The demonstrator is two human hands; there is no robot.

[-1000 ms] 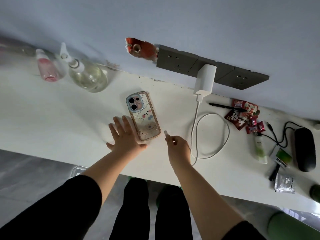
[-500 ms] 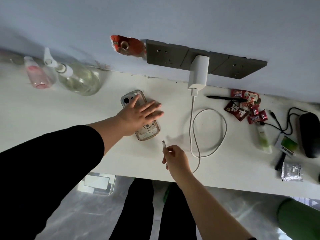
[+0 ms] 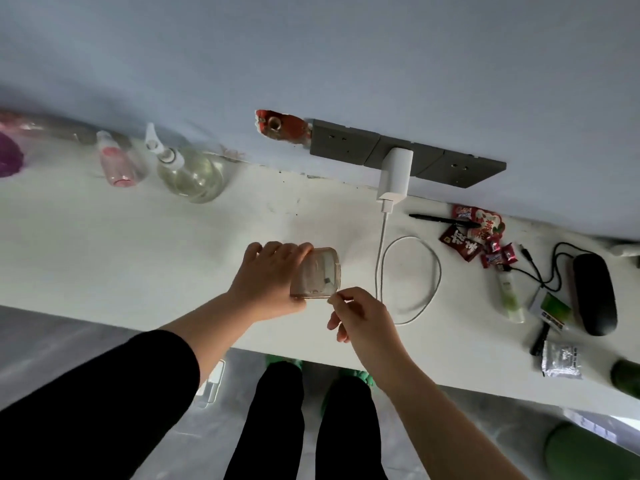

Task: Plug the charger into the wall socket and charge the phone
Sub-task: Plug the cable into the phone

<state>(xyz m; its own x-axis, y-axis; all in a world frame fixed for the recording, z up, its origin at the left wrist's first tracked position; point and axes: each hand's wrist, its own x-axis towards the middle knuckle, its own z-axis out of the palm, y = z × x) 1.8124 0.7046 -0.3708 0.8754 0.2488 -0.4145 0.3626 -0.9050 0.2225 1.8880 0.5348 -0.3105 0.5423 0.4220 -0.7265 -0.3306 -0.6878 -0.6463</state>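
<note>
A white charger (image 3: 394,176) sits plugged into the grey wall socket strip (image 3: 349,147). Its white cable (image 3: 434,268) loops over the white table (image 3: 138,244). My left hand (image 3: 268,278) grips the phone (image 3: 318,273) in its clear case and holds it lifted and tilted above the table. My right hand (image 3: 363,318) pinches the cable's plug end right at the phone's near edge. The plug tip is hidden by my fingers; whether it is inserted cannot be told.
A clear spray bottle (image 3: 188,171) and a pink bottle (image 3: 116,164) stand at the back left. Red snack packets (image 3: 476,235), a black pen (image 3: 441,220), a black mouse (image 3: 594,292) with cord and small items lie at the right.
My left hand has picked the phone up off the table and brought it nearer. My right hand has carried the plug end up to the phone's near edge.
</note>
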